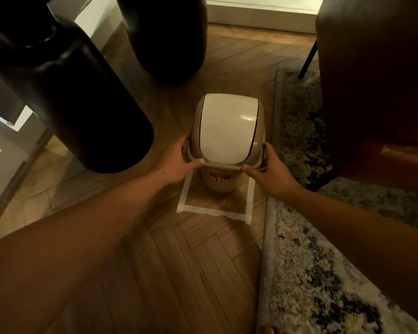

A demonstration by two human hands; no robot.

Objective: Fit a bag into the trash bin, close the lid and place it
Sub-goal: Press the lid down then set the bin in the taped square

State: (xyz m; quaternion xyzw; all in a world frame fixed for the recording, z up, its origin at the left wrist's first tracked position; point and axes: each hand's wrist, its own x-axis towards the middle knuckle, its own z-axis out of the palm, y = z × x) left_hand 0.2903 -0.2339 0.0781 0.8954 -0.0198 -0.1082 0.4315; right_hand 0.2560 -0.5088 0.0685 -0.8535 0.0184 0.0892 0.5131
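A small beige trash bin (219, 183) with an orange label stands upright on the wood floor, inside a square of white tape (212, 211). Its white swing lid (227, 128) is closed on top. My left hand (179, 162) grips the rim on the left side, thumb on the front edge. My right hand (270, 172) grips the rim on the right side in the same way. No bag is visible; the bin's inside is hidden by the lid.
Two large dark vases (65, 92) (164, 37) stand to the left and behind the bin. A patterned rug (307, 273) runs along the right, with a brown leather chair (377, 80) on it. A white skirting (258, 22) runs along the far wall.
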